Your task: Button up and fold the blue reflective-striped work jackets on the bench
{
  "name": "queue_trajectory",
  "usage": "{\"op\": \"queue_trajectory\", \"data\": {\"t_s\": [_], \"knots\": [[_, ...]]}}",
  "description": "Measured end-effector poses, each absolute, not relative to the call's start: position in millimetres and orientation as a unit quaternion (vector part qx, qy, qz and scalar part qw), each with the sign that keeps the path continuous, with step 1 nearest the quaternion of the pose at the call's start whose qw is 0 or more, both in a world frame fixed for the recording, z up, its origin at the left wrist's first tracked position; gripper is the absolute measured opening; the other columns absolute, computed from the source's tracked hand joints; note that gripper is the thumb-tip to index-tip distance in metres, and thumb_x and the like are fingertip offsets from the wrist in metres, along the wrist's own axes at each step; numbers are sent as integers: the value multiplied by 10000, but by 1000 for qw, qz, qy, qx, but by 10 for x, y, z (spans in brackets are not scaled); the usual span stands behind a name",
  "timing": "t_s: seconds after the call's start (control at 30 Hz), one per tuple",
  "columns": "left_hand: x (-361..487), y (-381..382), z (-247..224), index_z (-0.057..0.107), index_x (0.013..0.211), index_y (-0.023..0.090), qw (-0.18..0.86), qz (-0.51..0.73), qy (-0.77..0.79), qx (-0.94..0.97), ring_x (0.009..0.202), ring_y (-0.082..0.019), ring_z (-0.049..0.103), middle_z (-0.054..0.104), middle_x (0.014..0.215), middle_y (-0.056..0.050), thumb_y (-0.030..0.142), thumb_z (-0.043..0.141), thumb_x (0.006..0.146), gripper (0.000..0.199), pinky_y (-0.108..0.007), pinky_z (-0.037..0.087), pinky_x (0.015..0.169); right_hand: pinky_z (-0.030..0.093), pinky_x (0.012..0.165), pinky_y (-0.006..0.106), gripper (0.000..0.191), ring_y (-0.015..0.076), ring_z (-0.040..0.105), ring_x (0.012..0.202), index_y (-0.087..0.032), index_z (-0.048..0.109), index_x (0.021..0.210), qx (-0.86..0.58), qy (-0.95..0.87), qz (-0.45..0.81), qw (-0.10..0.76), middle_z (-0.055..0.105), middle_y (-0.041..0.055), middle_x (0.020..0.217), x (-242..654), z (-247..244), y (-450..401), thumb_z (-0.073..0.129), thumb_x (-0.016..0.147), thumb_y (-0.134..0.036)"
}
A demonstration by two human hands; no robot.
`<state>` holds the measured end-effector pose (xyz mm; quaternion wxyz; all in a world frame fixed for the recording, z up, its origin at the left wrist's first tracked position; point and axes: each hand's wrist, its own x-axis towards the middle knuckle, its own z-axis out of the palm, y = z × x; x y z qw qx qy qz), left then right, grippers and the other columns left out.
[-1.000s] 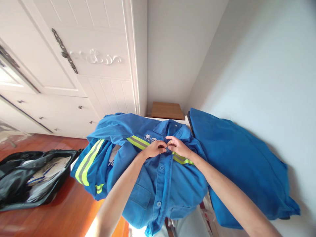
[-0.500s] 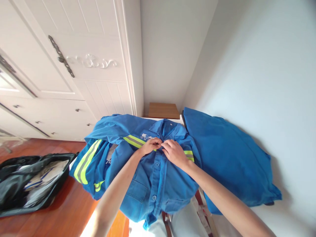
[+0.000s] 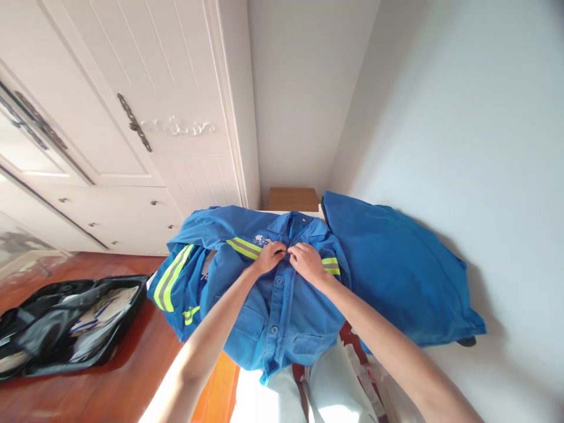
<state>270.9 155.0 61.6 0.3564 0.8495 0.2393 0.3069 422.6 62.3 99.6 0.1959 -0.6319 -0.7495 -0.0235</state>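
A blue work jacket (image 3: 247,294) with yellow-and-grey reflective stripes lies spread out face up, its collar at the far side and its button front running toward me. Just below the collar, my left hand (image 3: 269,257) pinches the left edge of the front placket. Close beside it, my right hand (image 3: 305,262) has its fingers bent and pressed on the placket's right edge. A small gap separates the fingertips of both hands. Lower on the placket, two buttons show. Whatever lies under my fingertips is too small to make out.
Blue fabric (image 3: 405,276) covers something bulky at the right, against the wall. An open black suitcase (image 3: 127,329) with clothes lies on the wooden floor at left. White wardrobe (image 3: 185,188) stands behind; a brown wooden box (image 3: 293,200) sits beyond the collar.
The view has shifted, so the suitcase and wardrobe appear further right. My fingertips have come slightly apart and sit a little nearer the collar.
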Motion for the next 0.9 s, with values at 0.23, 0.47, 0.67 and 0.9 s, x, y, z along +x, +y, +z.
{"op": "queue_trajectory", "data": {"t_s": [0.23, 0.47, 0.67, 0.9], "knots": [[2569, 1303, 659, 620, 1272, 159, 110, 286, 282, 909, 1170, -262, 560, 602, 1284, -152, 177, 447, 940, 375, -417, 439, 984, 476, 917, 330, 160, 209, 610, 992, -168, 706, 999, -545, -807, 54, 219, 672, 85, 995, 4315, 1101, 368, 582, 900, -145], [2514, 1229, 772, 721, 1109, 212, 18, 242, 263, 934, 1041, -239, 596, 657, 1136, -106, 326, 490, 962, 296, -385, 462, 930, 500, 890, 336, 197, 207, 640, 982, -191, 691, 1043, -564, -764, 129, 286, 679, 70, 1048, 4556, 1188, 41, 602, 874, -141], [2712, 1156, 1006, 742, 980, 205, 64, 145, 393, 906, 943, -221, 641, 699, 965, -79, 316, 541, 910, 241, -311, 489, 846, 509, 865, 340, 185, 199, 664, 915, -195, 700, 1016, -575, -745, 168, 292, 692, 71, 1033, 4691, 1195, -143, 612, 858, -159], [2831, 1056, 1164, 743, 848, 158, 82, 82, 470, 875, 932, -273, 674, 720, 952, -131, 244, 489, 879, 270, -344, 496, 800, 532, 832, 338, 160, 197, 688, 855, -194, 715, 968, -585, -715, 220, 314, 720, 79, 1005, 4803, 1187, -195, 627, 834, -185]]}}
